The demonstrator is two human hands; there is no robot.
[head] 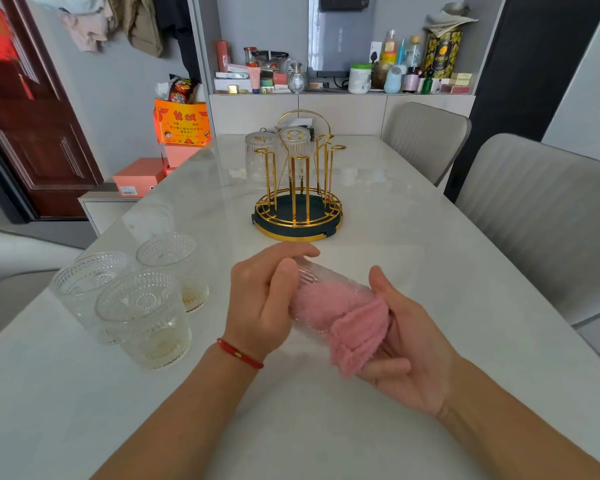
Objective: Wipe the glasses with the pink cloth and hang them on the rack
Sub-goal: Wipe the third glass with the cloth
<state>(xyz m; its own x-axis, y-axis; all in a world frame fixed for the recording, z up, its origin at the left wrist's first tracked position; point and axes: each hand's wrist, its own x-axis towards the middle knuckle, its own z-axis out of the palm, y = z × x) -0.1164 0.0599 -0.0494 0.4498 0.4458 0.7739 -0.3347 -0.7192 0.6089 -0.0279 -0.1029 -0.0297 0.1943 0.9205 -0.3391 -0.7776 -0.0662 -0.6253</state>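
Note:
My left hand (262,303) grips a clear ribbed glass (317,280) lying on its side above the table, base pointing away. The pink cloth (350,327) is stuffed inside the glass and spills out of its mouth. My right hand (406,344) holds the cloth at the glass's mouth, fingers pushed into it. The gold wire rack (300,202) with a dark round base stands further back at the table's middle. Two clear glasses (293,147) hang upside down on its far pegs. Three more patterned glasses (142,306) stand upright at my left.
The white marble table (413,237) stretches ahead. Two grey chairs (534,216) stand along its right side. Orange and pink boxes (181,128) sit beyond the table's far left corner. A shelf crowded with bottles (361,77) lines the back wall.

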